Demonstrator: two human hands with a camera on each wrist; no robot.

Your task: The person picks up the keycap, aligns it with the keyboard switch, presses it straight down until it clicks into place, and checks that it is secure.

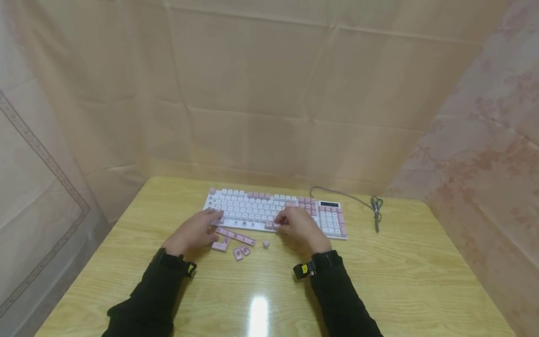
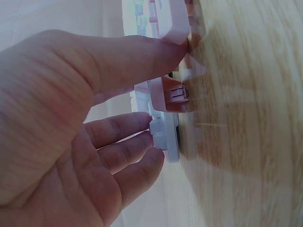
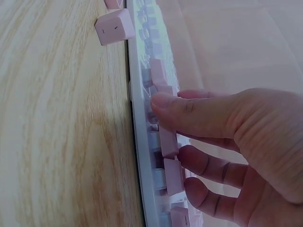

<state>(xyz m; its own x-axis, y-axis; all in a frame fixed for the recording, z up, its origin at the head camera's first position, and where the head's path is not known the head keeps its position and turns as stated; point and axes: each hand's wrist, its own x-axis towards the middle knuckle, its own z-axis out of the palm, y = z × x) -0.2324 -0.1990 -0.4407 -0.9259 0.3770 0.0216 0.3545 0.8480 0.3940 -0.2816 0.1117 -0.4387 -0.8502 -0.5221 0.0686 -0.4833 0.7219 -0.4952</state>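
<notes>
A white and pink computer keyboard [image 1: 242, 210] lies across the back of the table. My right hand [image 1: 298, 225] pinches a pink keycap [image 3: 167, 89] between thumb and index finger at the keyboard's front row; its other fingers lie over the keys. At the front left corner, my left hand [image 1: 195, 230] rests its fingertips on the keyboard, thumb apart and down near the loose caps. A long pink spacebar [image 1: 235, 236] lies in front of the keyboard. In the left wrist view, a pink keycap [image 2: 165, 94] shows its hollow underside beyond the thumb.
Several loose pink keycaps lie on the table [image 1: 273, 290]: an end group [image 1: 220, 246] by the left thumb, a pair with one cap [image 1: 237, 254] nearer me, and a lone cap [image 1: 266, 244]. A bundled cable [image 1: 376, 213] lies right of the keyboard. Curtains [image 1: 252, 93] hang behind.
</notes>
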